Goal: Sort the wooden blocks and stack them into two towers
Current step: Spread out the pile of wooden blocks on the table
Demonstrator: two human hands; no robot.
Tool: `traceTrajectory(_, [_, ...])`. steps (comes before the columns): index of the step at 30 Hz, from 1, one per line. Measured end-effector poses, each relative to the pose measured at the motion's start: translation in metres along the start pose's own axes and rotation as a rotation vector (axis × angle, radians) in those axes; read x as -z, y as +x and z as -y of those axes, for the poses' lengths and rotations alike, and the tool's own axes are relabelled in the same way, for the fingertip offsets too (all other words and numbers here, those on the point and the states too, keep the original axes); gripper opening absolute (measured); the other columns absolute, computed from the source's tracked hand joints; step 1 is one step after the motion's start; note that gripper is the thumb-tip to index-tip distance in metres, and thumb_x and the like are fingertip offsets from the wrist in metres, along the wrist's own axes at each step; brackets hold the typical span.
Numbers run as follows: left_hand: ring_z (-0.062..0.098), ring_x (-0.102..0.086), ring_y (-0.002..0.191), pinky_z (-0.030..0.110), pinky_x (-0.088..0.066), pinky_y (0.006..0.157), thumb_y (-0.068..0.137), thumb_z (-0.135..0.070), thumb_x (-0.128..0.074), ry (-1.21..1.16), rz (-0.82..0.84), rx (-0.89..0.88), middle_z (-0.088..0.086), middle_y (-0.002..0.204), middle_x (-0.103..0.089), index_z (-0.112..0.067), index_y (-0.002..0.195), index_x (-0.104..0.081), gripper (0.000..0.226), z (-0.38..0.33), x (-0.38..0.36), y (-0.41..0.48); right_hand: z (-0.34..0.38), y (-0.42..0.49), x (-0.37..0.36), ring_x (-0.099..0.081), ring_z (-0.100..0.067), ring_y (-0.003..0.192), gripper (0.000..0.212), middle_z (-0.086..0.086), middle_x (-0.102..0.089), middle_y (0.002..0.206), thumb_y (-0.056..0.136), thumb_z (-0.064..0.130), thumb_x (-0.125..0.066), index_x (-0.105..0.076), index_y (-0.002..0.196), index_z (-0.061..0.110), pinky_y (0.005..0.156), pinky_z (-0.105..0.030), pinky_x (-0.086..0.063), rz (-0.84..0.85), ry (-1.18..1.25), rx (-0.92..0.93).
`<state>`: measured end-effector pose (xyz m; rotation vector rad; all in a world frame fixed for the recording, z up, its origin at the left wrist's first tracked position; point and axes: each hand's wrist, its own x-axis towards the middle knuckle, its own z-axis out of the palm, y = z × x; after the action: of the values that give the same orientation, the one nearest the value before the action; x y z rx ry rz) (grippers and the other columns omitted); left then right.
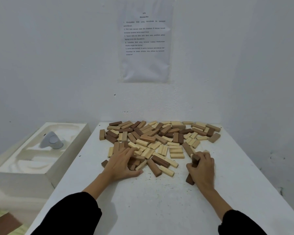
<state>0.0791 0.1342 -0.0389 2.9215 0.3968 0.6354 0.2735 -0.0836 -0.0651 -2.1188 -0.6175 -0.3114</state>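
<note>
Wooden blocks (159, 138), pale and dark mixed, lie scattered across the far half of the surface (159, 209). No tower is begun and no sorted group is evident. The left hand (122, 165) rests on the pile's near edge, fingers spread, gripping nothing. The right hand (202, 168) has its fingers curled round a dark block (195, 157). Judgement: sorting has barely started; both towers remain to be built.

white table (159, 209), pale wall (58, 65), printed sheet (145, 41) taped up, white box (24, 175) beside table
</note>
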Motion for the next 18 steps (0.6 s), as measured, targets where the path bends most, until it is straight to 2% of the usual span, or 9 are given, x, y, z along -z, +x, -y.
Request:
traceTrajectory(2, [0.005, -0.047, 0.078, 0.006, -0.027, 0.058, 0.069, -0.072, -0.055, 0.027, -0.036, -0.035, -0.01, 0.095, -0.053, -0.022, 0.105, -0.058, 0.062, -0.001, -0.003, -0.001, 0.0, 0.0, 0.001, -0.045, -0.029, 0.087, 0.026, -0.014, -0.053, 0.095, 0.062, -0.006, -0.069, -0.061, 0.086, 0.0, 0.07, -0.03, -0.032, -0.007, 0.045, 0.005])
traceTrajectory(5, [0.005, -0.039, 0.061, 0.006, -0.023, 0.05, 0.072, -0.055, -0.065, 0.009, -0.132, -0.074, -0.01, 0.084, -0.046, -0.018, 0.085, -0.051, 0.042, -0.003, -0.004, -0.002, 0.0, 0.003, 0.002, -0.048, -0.031, 0.085, 0.025, -0.015, -0.053, 0.093, 0.06, -0.009, -0.07, -0.06, 0.081, 0.0, 0.071, -0.029, -0.032, -0.036, 0.111, -0.018])
traceTrajectory(7, [0.005, -0.043, 0.065, 0.009, -0.03, 0.052, 0.076, -0.048, -0.064, -0.004, -0.125, -0.135, -0.008, 0.089, -0.051, -0.018, 0.086, -0.051, 0.034, -0.003, -0.007, -0.001, 0.002, 0.005, 0.002, -0.05, -0.031, 0.085, 0.026, -0.014, -0.053, 0.093, 0.06, -0.009, -0.071, -0.058, 0.08, 0.002, 0.07, -0.029, -0.034, -0.055, 0.178, -0.054])
traceTrajectory(10, [0.009, -0.05, 0.075, 0.018, -0.043, 0.058, 0.084, -0.049, -0.055, -0.005, -0.064, -0.206, -0.007, 0.09, -0.058, -0.021, 0.095, -0.06, 0.031, 0.003, -0.012, 0.004, 0.01, 0.01, -0.001, -0.051, -0.03, 0.085, 0.029, -0.011, -0.049, 0.092, 0.063, -0.009, -0.071, -0.057, 0.083, 0.006, 0.071, -0.03, -0.037, -0.07, 0.291, -0.117])
traceTrajectory(14, [0.011, -0.049, 0.078, 0.022, -0.043, 0.064, 0.086, -0.045, -0.056, -0.035, -0.105, -0.216, -0.004, 0.088, -0.057, -0.018, 0.102, -0.062, 0.032, 0.007, -0.016, 0.014, 0.04, 0.028, -0.012, -0.048, -0.024, 0.087, 0.033, -0.011, -0.045, 0.096, 0.068, -0.007, -0.072, -0.049, 0.084, 0.011, 0.075, -0.03, -0.038, -0.027, 0.412, -0.176])
traceTrajectory(18, [0.011, -0.046, 0.078, 0.019, -0.039, 0.064, 0.087, -0.039, -0.05, -0.019, -0.206, -0.205, 0.001, 0.088, -0.056, -0.019, 0.106, -0.056, 0.028, 0.009, -0.013, 0.043, 0.068, 0.063, -0.03, -0.046, -0.021, 0.086, 0.023, -0.007, -0.042, 0.096, 0.075, 0.005, -0.07, -0.049, 0.076, 0.012, 0.075, -0.031, -0.039, 0.05, 0.381, -0.151])
